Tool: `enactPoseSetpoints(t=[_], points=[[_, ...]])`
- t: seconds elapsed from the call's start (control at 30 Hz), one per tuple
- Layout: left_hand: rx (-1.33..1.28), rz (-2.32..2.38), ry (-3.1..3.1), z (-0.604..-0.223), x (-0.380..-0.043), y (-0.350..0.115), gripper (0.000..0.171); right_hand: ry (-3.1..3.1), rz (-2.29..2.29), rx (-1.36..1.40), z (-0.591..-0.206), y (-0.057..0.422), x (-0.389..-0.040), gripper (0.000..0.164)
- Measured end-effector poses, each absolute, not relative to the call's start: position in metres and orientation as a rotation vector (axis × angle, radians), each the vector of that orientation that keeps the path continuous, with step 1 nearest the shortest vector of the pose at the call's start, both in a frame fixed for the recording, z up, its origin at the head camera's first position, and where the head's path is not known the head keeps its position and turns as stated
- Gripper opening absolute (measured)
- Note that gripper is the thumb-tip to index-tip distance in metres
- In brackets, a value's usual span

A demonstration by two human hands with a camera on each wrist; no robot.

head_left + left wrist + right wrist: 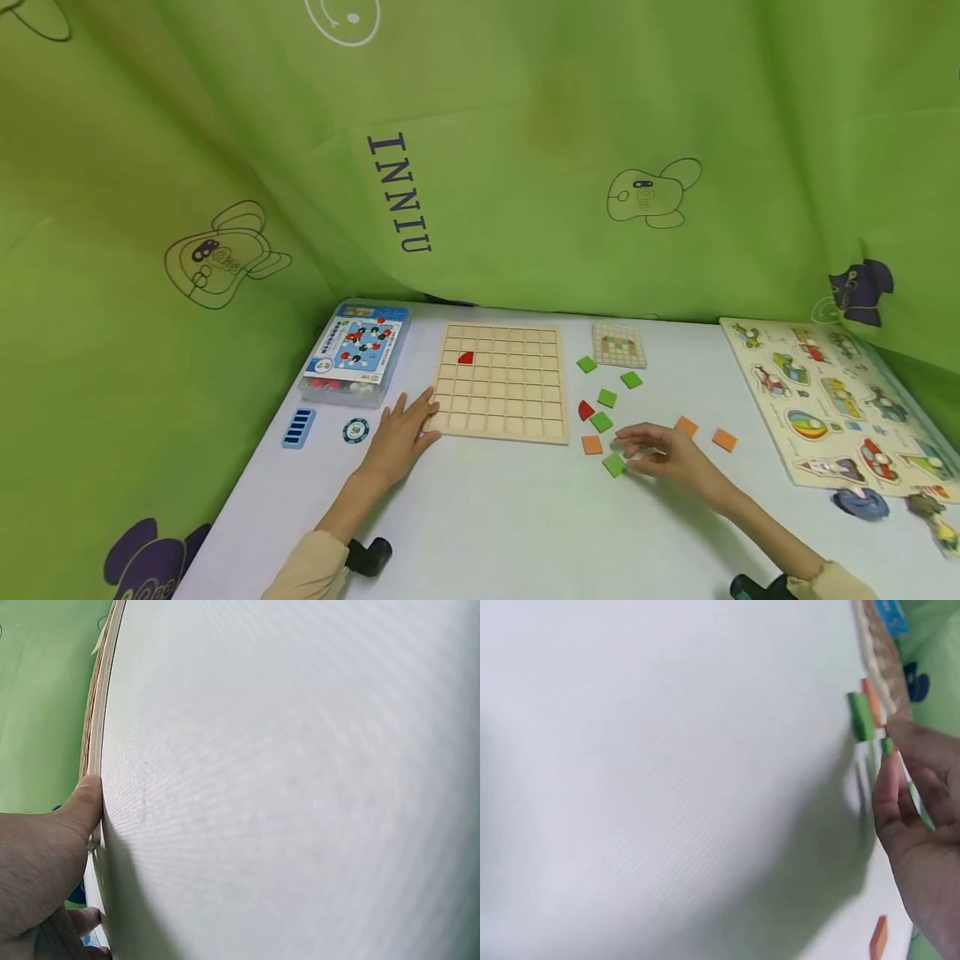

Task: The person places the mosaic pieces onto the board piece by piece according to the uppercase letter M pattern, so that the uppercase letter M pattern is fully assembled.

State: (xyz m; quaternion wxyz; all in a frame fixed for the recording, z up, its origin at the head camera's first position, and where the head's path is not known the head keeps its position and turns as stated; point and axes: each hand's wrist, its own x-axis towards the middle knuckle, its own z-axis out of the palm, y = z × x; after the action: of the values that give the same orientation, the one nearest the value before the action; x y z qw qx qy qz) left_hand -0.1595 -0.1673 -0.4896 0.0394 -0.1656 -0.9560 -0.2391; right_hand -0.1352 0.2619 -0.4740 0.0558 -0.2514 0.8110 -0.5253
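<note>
My left hand (399, 442) rests at the lower left corner of a wooden grid board (498, 408), its thumb (88, 796) against the board's near edge. One red quarter-circle piece (466, 358) sits in a cell at the board's upper left. Over the loose tiles on the right hovers my right hand (663, 454), thumb and fingers apart and slightly bent. Its thumb is right beside a green square tile (614, 464), which also shows as a green tile (860, 717) in the right wrist view. An orange tile (592, 444) and another red quarter-circle (586, 410) lie close by.
Several more green tiles and two orange tiles (724, 439) lie right of the board, below a small pattern card (619, 345). A boxed molecule set (356, 354), a blue card (298, 428) and a round chip (356, 430) are left. A picture puzzle board (832, 400) lies right.
</note>
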Motion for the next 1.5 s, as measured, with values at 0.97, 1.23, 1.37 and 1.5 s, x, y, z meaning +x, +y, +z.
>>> enactPoseSetpoints(t=[0.97, 1.23, 1.37, 1.5], points=[[-0.521, -0.754, -2.906, -0.489, -0.157, -0.168, 0.043, 2.668, -1.884, -0.163, -0.479, 0.216, -0.147, 0.035], [-0.514, -0.749, -2.9, -0.489, -0.157, -0.168, 0.043, 2.534, -1.978, -0.068, -0.48, 0.173, -0.187, 0.035], [-0.509, -0.748, -2.902, -0.49, -0.157, -0.168, 0.043, 2.522, -1.992, -0.072, -0.483, 0.15, -0.208, 0.035], [-0.506, -0.741, -2.903, -0.49, -0.158, -0.167, 0.042, 2.549, -1.966, -0.114, -0.485, 0.128, -0.227, 0.034]])
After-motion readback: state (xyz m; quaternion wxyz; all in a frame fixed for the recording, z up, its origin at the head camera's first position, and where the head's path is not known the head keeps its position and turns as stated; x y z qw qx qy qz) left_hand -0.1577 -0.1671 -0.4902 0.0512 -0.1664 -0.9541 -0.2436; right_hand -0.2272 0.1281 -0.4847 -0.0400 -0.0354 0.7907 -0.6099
